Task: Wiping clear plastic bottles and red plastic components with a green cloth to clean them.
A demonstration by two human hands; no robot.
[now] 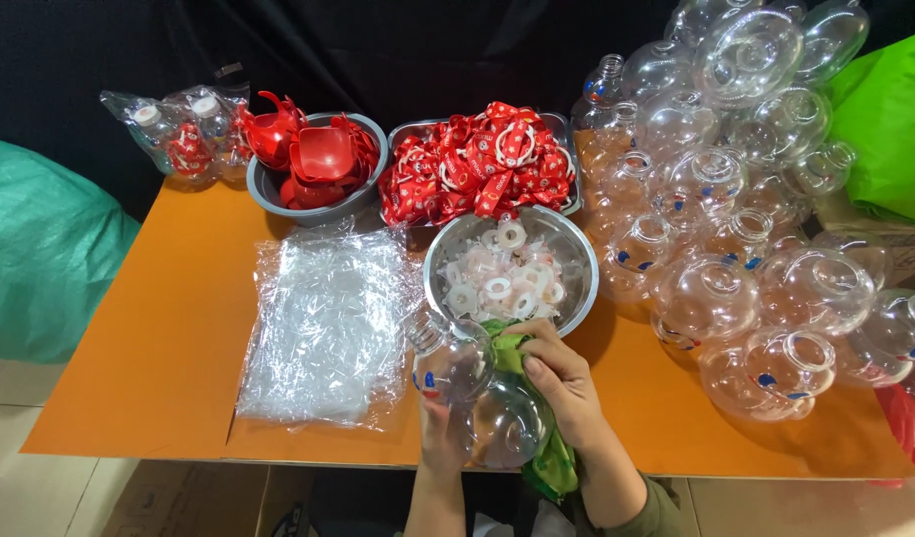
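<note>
Left hand (440, 430) grips clear round plastic bottle (477, 393) from below, steadying it at near table edge; right hand (557, 383) presses green cloth (512, 348) against it, beside steel bowl of white rings (577, 261).

Clear plastic bags (326, 328) stacked flat mid-table; clear bag of finished bottles (184, 129) at far left corner

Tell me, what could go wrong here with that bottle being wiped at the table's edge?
1. The clear round bottle sits over the near edge of the orange table, held by the left hand; a slip might drop it.
2. The right hand presses a green cloth beside the steel bowl of white rings; a nudge could spill them.
3. The heap of empty bottles looks loosely stacked and could roll.
</note>
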